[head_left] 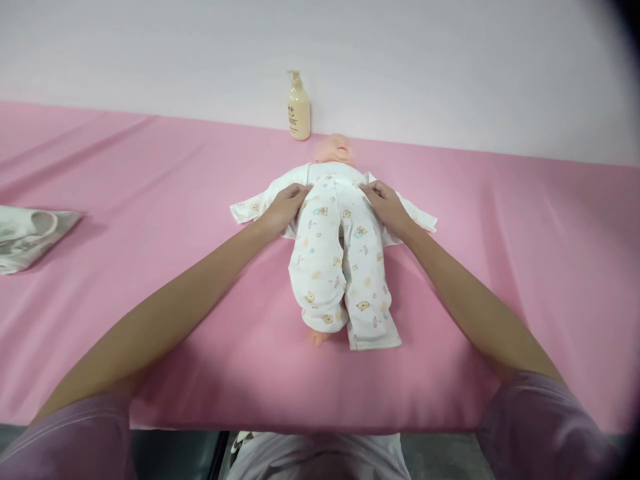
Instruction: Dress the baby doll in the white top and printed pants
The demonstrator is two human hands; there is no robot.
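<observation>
A baby doll (339,149) lies on its back, its head toward the wall. It wears a white long-sleeved top (287,180) with both sleeves spread out sideways. White baby pants (320,257) with small bear prints cover its legs and reach up over its belly. At the waist, my left hand (286,205) pinches the left edge of the pants. My right hand (387,203) grips the waist on the opposite side, fingers closed. One bare foot (317,338) shows below the left pant leg; no foot is visible at the right leg's hem.
A cream pump bottle (299,110) stands against the white wall (450,73), just behind the doll's head. Folded white-and-green cloth (37,233) lies at the far left. Everything rests on a pink padded surface (150,227), whose front edge is close to my body.
</observation>
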